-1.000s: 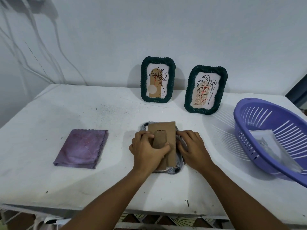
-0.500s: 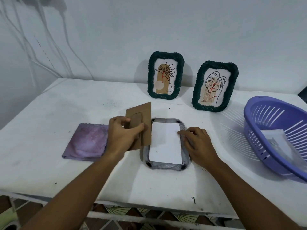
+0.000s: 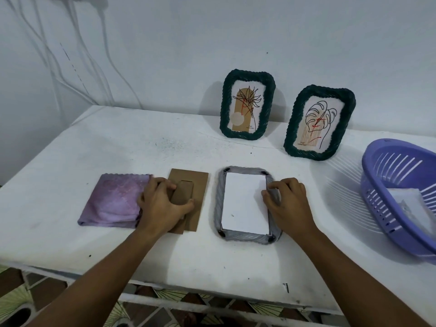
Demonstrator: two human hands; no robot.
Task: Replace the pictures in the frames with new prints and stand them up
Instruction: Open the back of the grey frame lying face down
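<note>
The cardboard backing, which a second ago covered the grey frame and half a second ago hung lifted in the left hand, now lies flat on the table just left of the frame, its near-left edge touching the purple cloth. The left hand rests on it, fingers curled round the folded stand flap. That leaves the frame open: it lies face down near the middle of the table, with the white back of the old print exposed inside it. So the next step is probably lifting this sheet out. The frame's long axis runs near to far, tilted slightly, one short end toward the wall. The right hand sits on the frame's right rim, fingers bent, their tips at the sheet's right edge; whether they pinch it I cannot tell. Two green frames stand against the wall, and the purple basket at the right holds what look like sheets.
</note>
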